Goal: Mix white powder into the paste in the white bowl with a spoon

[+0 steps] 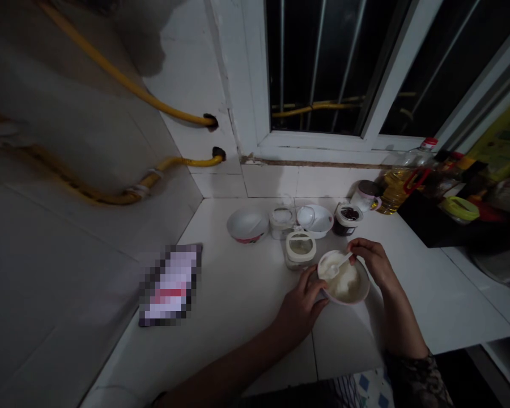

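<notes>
A small white bowl (361, 292) with pale, creamy contents stands on the white counter (238, 294). My left hand (300, 309) grips the bowl's near left rim, fingers curled around it. My right hand (372, 260) pinches the handle of a white spoon (338, 266), whose tip rests in the bowl's contents. Just behind the bowl is a clear lidded jar (300, 248).
Further back stand an empty white bowl (247, 224), a clear container (281, 221), another white bowl (315, 219), a dark-filled jar (347, 219) and a mug (366, 196). An oil bottle (402, 181) and dark tray (433, 226) lie right. A blurred packet (170, 283) lies left. Yellow hoses (119, 73) cross the wall.
</notes>
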`<move>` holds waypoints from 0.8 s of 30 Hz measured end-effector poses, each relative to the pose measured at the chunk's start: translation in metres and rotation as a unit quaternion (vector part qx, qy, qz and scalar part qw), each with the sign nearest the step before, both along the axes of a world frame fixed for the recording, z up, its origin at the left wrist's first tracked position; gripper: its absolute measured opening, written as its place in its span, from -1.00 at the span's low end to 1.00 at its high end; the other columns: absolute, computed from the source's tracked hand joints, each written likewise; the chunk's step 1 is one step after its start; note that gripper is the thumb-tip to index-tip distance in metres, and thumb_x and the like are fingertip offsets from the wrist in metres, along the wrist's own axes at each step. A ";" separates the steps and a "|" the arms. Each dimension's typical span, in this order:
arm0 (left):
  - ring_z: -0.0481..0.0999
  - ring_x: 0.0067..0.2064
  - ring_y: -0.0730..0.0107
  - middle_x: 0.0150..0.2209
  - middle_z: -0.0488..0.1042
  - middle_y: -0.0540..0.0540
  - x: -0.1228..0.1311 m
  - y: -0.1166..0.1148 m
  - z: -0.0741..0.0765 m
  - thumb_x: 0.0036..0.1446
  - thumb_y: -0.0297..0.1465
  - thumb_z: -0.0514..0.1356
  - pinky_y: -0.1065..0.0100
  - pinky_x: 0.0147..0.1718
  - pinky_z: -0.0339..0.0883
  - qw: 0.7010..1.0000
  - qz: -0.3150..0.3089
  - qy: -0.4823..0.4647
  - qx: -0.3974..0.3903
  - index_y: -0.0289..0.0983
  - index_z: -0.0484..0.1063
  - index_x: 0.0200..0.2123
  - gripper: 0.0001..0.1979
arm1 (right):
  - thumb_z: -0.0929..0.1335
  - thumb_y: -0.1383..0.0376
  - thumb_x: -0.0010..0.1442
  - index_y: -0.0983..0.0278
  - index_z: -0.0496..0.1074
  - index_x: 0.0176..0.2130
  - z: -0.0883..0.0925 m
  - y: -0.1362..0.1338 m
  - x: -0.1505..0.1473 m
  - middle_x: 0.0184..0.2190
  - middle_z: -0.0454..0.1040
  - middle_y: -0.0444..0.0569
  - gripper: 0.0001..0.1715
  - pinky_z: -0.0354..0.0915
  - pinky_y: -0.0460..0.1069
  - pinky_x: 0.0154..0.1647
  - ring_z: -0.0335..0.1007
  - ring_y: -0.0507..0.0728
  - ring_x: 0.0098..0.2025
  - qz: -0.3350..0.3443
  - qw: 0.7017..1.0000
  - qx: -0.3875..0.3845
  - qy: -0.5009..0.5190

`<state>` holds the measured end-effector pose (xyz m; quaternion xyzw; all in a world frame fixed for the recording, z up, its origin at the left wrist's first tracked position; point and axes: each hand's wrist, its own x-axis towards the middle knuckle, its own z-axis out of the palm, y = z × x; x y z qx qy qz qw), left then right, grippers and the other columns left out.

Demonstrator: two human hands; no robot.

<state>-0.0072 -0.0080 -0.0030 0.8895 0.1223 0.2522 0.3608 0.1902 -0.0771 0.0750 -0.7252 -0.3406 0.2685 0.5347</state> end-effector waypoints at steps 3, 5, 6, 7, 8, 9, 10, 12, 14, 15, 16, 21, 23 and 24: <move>0.34 0.12 0.13 0.17 0.13 -0.25 0.000 0.000 0.000 0.16 -0.53 0.12 0.18 -0.05 0.39 1.000 -0.001 0.001 -0.002 -0.23 0.27 -0.10 -0.77 | 0.30 0.24 -0.17 0.27 0.43 -0.54 0.001 0.000 0.004 -0.74 0.34 -0.16 -0.84 0.12 -0.02 -0.39 0.22 0.06 -0.58 -0.016 0.999 0.027 0.021; 0.35 0.11 0.15 0.18 0.12 -0.25 0.000 0.000 0.000 0.16 -0.52 0.11 0.18 -0.04 0.39 1.000 0.000 0.003 -0.003 -0.21 0.27 -0.10 -0.77 | 0.31 0.25 -0.18 0.27 0.43 -0.55 -0.001 0.000 0.006 -0.73 0.33 -0.16 -0.85 0.12 -0.01 -0.39 0.22 0.06 -0.59 -0.021 0.998 0.046 0.039; 0.36 0.11 0.15 0.18 0.12 -0.25 0.000 0.000 0.000 0.17 -0.52 0.11 0.17 -0.04 0.39 1.000 0.001 0.003 -0.003 -0.21 0.27 -0.10 -0.77 | 0.31 0.26 -0.19 0.27 0.43 -0.55 -0.002 0.000 0.006 -0.73 0.33 -0.16 -0.86 0.12 -0.01 -0.39 0.21 0.06 -0.59 -0.023 0.997 0.055 0.047; 0.36 0.11 0.15 0.18 0.12 -0.25 0.000 0.000 0.000 0.17 -0.52 0.11 0.17 -0.04 0.39 1.000 0.000 0.002 -0.003 -0.21 0.27 -0.10 -0.77 | 0.31 0.27 -0.19 0.27 0.43 -0.56 -0.002 0.001 0.007 -0.73 0.33 -0.16 -0.87 0.12 0.00 -0.39 0.21 0.06 -0.59 -0.025 0.996 0.061 0.057; 0.36 0.11 0.14 0.17 0.13 -0.25 0.000 0.000 0.000 0.16 -0.51 0.11 0.17 -0.05 0.39 1.000 0.001 0.002 -0.002 -0.21 0.27 -0.10 -0.77 | 0.32 0.27 -0.20 0.27 0.43 -0.56 -0.003 0.001 0.007 -0.73 0.33 -0.16 -0.87 0.12 0.00 -0.39 0.21 0.06 -0.60 -0.028 0.995 0.066 0.067; 0.35 0.11 0.14 0.17 0.13 -0.25 0.000 0.000 -0.001 0.16 -0.51 0.12 0.17 -0.05 0.39 1.000 0.001 0.000 -0.001 -0.21 0.27 -0.09 -0.76 | 0.33 0.28 -0.20 0.27 0.43 -0.56 -0.004 0.002 0.007 -0.73 0.33 -0.16 -0.88 0.12 0.00 -0.39 0.21 0.05 -0.60 -0.031 0.994 0.071 0.076; 0.35 0.11 0.13 0.17 0.13 -0.26 0.000 0.000 -0.001 0.16 -0.52 0.12 0.17 -0.05 0.39 1.000 0.001 -0.001 0.001 -0.21 0.27 -0.09 -0.76 | 0.33 0.28 -0.21 0.28 0.43 -0.57 -0.004 0.002 0.007 -0.73 0.33 -0.16 -0.89 0.13 -0.01 -0.40 0.21 0.05 -0.60 -0.034 0.993 0.074 0.085; 0.36 0.11 0.13 0.17 0.12 -0.25 0.000 0.000 -0.001 0.16 -0.52 0.12 0.17 -0.05 0.40 1.000 0.002 -0.002 0.003 -0.21 0.27 -0.09 -0.75 | 0.34 0.30 -0.21 0.28 0.44 -0.57 -0.005 0.003 0.007 -0.72 0.35 -0.16 -0.90 0.14 -0.01 -0.40 0.21 0.04 -0.60 -0.041 0.991 0.082 0.097; 0.37 0.10 0.14 0.17 0.13 -0.24 0.000 -0.001 -0.001 0.16 -0.51 0.12 0.18 -0.07 0.40 1.000 0.005 -0.002 0.002 -0.20 0.27 -0.09 -0.75 | 0.35 0.30 -0.20 0.28 0.44 -0.57 -0.006 0.004 0.007 -0.71 0.36 -0.15 -0.91 0.15 -0.02 -0.40 0.23 0.04 -0.59 -0.049 0.989 0.090 0.103; 0.38 0.09 0.14 0.17 0.14 -0.23 0.000 -0.001 -0.001 0.15 -0.51 0.12 0.18 -0.07 0.41 1.000 0.006 -0.002 0.000 -0.19 0.27 -0.09 -0.75 | 0.35 0.30 -0.19 0.28 0.44 -0.56 -0.007 0.005 0.006 -0.71 0.36 -0.15 -0.91 0.16 -0.01 -0.40 0.24 0.05 -0.59 -0.053 0.989 0.093 0.106; 0.39 0.08 0.15 0.17 0.14 -0.22 0.000 -0.001 -0.001 0.15 -0.51 0.12 0.19 -0.08 0.41 1.000 0.006 -0.003 -0.001 -0.19 0.28 -0.10 -0.76 | 0.35 0.29 -0.18 0.28 0.44 -0.55 -0.007 0.006 0.006 -0.72 0.37 -0.15 -0.90 0.17 -0.01 -0.39 0.26 0.06 -0.58 -0.057 0.988 0.095 0.109; 0.44 0.03 0.18 0.17 0.13 -0.25 0.000 -0.001 -0.001 0.16 -0.53 0.11 0.20 -0.08 0.41 1.000 -0.001 -0.013 0.000 -0.21 0.27 -0.11 -0.77 | 0.36 0.20 -0.07 0.27 0.42 -0.42 -0.004 0.015 -0.006 -0.66 0.42 -0.13 -0.81 0.19 -0.01 -0.38 0.31 0.09 -0.52 -0.062 0.989 0.096 0.092; 0.44 0.02 0.18 0.18 0.13 -0.26 0.000 0.000 0.000 0.16 -0.53 0.11 0.20 -0.08 0.41 1.000 0.000 -0.015 0.003 -0.22 0.26 -0.10 -0.76 | 0.33 0.17 0.02 0.26 0.41 -0.37 -0.001 0.019 -0.015 -0.60 0.44 -0.12 -0.79 0.21 -0.01 -0.36 0.32 0.09 -0.49 -0.052 0.993 0.103 0.039; 0.43 0.04 0.17 0.17 0.13 -0.25 0.000 0.000 0.000 0.16 -0.53 0.11 0.19 -0.07 0.41 1.000 0.001 -0.016 0.005 -0.21 0.26 -0.10 -0.76 | 0.31 0.16 0.07 0.25 0.40 -0.34 0.000 0.021 -0.020 -0.57 0.45 -0.12 -0.79 0.21 -0.01 -0.34 0.32 0.10 -0.46 -0.043 0.993 0.109 -0.002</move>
